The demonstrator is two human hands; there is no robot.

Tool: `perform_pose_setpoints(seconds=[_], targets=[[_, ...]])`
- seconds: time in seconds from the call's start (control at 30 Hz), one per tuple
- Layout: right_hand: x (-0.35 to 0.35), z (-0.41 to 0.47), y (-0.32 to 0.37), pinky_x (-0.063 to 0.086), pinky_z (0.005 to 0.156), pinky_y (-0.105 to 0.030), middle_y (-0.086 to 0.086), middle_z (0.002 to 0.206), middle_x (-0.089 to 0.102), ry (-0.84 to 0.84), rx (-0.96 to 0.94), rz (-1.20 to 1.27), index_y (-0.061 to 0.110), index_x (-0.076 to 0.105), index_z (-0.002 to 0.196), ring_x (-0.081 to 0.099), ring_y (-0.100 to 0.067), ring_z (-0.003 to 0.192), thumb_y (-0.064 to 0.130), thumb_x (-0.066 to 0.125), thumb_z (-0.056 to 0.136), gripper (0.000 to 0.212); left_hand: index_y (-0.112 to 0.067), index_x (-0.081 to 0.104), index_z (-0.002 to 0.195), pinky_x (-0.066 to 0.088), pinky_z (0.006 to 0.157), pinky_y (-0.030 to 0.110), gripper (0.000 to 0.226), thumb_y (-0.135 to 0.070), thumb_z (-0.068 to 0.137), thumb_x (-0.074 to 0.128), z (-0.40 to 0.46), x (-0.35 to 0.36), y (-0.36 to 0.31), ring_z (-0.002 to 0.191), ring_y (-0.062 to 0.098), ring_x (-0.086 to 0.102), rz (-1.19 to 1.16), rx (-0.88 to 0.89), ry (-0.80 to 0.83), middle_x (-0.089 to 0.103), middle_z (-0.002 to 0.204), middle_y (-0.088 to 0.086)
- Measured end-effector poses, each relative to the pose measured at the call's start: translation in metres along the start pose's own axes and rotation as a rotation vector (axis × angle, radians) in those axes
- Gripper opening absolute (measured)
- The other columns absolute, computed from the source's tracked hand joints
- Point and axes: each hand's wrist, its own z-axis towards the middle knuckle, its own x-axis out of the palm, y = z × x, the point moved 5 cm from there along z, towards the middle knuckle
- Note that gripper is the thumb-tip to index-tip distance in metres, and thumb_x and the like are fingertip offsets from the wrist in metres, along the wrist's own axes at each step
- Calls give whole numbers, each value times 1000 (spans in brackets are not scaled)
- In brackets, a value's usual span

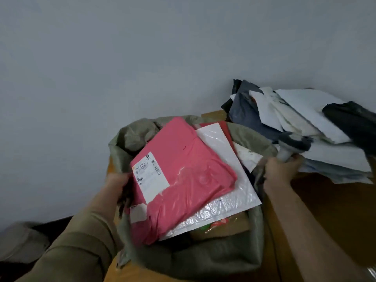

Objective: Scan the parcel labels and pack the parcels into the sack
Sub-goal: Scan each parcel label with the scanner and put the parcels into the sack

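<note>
In the mouth of the sack (203,259), the pink parcel (183,180) is lying label up, its long axis running from near left to far right. The left hand (117,185) is gripping the sack's rim; the right hand (281,169) is gripping the scanner (293,146). Heaped this high, the parcel is probably risking sliding out if the rim sags.

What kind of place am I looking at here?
Probably a parcel sorting or dispatch spot. A green woven sack is stuffed with mailers, topped by a labelled pink parcel; more poly mailers are piled alongside, and the right hand holds a scanner.
</note>
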Motion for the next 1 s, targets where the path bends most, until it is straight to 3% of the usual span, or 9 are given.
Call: perform_pose_setpoints(seconds=[0.07,0.13,0.2,0.3,0.47,0.6,0.73,0.87,1.0], targets=[[5,3,18,45,106,-44,-4,126,49,2,-75,6,18,36,138,53,-25,115,1,60,85,61,15,57,112,41,63,34,27,5,88,54,1,-1,-21,75,30,55,31,85,-69,57,89,22],[12,3,40,47,105,-45,-6,129,49,14,-152,9,19,36,136,54,-25,115,6,61,84,59,13,57,112,45,58,35,29,2,86,50,-4,-8,-49,72,34,60,29,152,-137,60,88,25],[20,2,64,51,97,-39,-9,130,49,50,-209,33,27,33,130,57,-22,108,5,59,84,57,15,56,112,46,66,38,29,4,86,49,-12,-20,-79,90,36,63,-60,184,-194,61,103,29],[39,-3,115,50,68,-24,-13,127,50,128,-256,122,34,28,123,55,-16,85,-1,51,84,57,13,57,111,47,77,37,27,1,89,46,-33,-51,-144,102,34,61,-134,336,-315,61,112,26],[61,-26,205,46,57,-23,-1,95,49,193,-463,249,26,34,120,48,-9,62,-1,50,79,52,1,58,110,50,92,35,28,-3,89,39,-43,-99,-217,103,25,59,-414,456,-335,57,106,10],[67,-19,230,45,59,-25,4,93,44,196,-471,128,26,30,113,48,-10,69,2,48,80,45,5,51,117,53,86,47,32,2,87,44,-39,-93,-189,100,33,60,-299,345,-266,57,109,16],[78,-8,230,49,63,-30,1,97,45,240,-408,63,25,30,110,51,-16,77,1,49,79,44,9,49,127,48,86,40,36,1,92,45,-37,-101,-190,109,34,57,-351,324,-333,56,126,21],[94,-10,239,46,57,-28,0,94,50,276,-501,148,29,33,110,51,-14,69,6,53,74,47,6,64,105,48,88,35,26,0,88,46,-43,-123,-200,102,36,62,-191,439,-474,64,110,24],[117,-7,218,48,61,-32,-10,107,56,334,-420,58,28,34,108,55,-19,76,5,52,75,44,9,57,87,56,79,56,12,0,80,55,-2,-102,-147,86,47,65,-33,233,-301,64,101,31]])
